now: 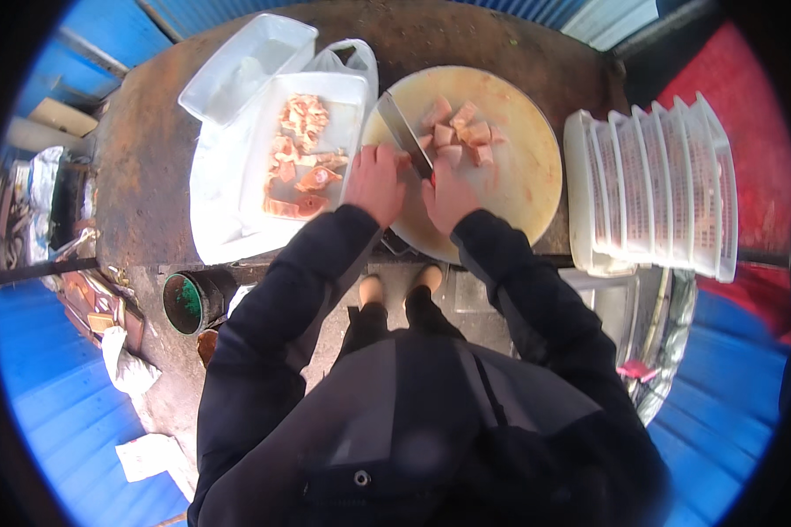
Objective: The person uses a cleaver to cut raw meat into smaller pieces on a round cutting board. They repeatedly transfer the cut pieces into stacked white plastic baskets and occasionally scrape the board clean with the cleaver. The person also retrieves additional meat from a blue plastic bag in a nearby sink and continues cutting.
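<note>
My right hand (453,196) grips the handle of a broad-bladed knife (402,129), whose blade slants up and left over a round cutting board (521,191). Right of the blade lie several chunks of raw meat (478,134), pale pink and roughly cubed. At the board's left edge, my left hand (377,183) presses its fingertips on a small piece of meat (403,160) beside the blade; most of that piece is hidden. Just left of this hand, a white plastic tray (349,109) holds thin meat strips (304,122) and bone-in pieces (316,178).
A translucent plastic bin (250,69) and a plastic bag (359,59) lie behind the tray. White slatted baskets (659,191) stand stacked right of the board. All rest on a worn brown table (145,191). Below its front edge stands a bucket with a green interior (186,303).
</note>
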Tool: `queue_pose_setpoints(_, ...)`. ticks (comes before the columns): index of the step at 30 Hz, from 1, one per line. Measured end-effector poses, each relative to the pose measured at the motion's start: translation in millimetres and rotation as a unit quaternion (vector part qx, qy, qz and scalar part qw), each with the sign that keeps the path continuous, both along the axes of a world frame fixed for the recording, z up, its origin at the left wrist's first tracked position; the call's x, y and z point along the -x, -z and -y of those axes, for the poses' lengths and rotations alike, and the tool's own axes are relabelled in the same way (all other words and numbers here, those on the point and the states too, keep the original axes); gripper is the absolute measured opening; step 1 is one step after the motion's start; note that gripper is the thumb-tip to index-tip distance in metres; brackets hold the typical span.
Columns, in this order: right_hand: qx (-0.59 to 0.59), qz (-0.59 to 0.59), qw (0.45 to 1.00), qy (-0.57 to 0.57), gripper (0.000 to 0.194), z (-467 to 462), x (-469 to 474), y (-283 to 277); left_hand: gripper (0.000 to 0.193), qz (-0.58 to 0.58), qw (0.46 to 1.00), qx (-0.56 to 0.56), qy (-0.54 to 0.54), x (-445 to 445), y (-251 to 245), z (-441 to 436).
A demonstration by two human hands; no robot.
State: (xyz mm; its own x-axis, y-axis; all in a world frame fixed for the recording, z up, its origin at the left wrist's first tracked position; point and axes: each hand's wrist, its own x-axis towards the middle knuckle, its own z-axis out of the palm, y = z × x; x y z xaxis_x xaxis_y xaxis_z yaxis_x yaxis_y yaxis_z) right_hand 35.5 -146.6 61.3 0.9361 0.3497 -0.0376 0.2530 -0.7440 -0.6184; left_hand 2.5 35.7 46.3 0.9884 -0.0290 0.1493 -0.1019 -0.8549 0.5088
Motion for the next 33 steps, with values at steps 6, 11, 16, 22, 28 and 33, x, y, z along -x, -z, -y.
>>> queue_pose_setpoints(6,0.003,-0.043,0.999,0.001,0.025,41,6,-11,0.025,0.030,0.996,-0.075,-0.040,-78,10,-7)
queue_pose_setpoints(11,-0.096,-0.027,0.984,0.149,0.024,112,39,-44,0.026,-0.071,0.988,0.121,-0.066,-121,13,28)
queue_pose_setpoints(16,-0.199,-0.198,0.910,0.307,0.025,169,34,-38,0.060,0.044,0.990,0.090,0.099,-124,3,70)
queue_pose_setpoints(22,-0.203,-0.235,0.912,0.267,0.025,158,39,-19,0.094,0.064,0.972,-0.024,0.225,-115,-7,81)
queue_pose_setpoints(28,-0.225,-0.263,0.900,0.265,0.025,121,56,-24,0.087,0.098,0.976,-0.001,0.195,-99,-1,90)
queue_pose_setpoints(33,-0.217,-0.271,0.904,0.249,0.026,94,70,-23,0.066,0.119,0.975,0.064,0.174,-94,12,84)
